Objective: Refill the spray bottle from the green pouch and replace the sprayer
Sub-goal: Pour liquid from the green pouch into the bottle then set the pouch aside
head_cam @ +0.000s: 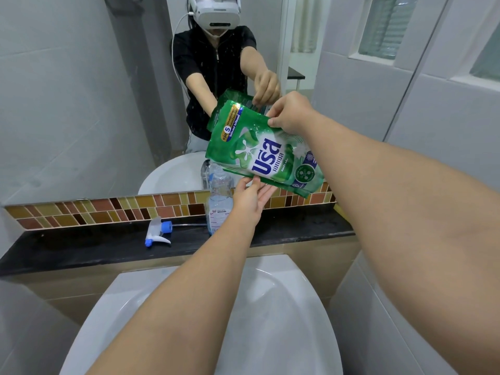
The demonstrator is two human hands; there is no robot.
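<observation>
The green pouch point(266, 155) hangs tilted in the air above the ledge. My right hand point(290, 112) pinches its upper right corner. My left hand point(250, 200) supports its lower edge from below with fingers extended. Just under the pouch's lower left corner stands the clear spray bottle point(219, 201), upright and without its sprayer, partly hidden by my left hand. The white and blue sprayer point(159, 231) lies on its side on the ledge left of the bottle, its thin tube pointing toward the bottle.
The black stone ledge point(81, 247) runs under a wall mirror point(81, 90) with a mosaic tile strip point(108, 209). A white basin point(270, 320) sits below my arms. Grey tiled walls stand on both sides, with a window point(384, 25) at the upper right.
</observation>
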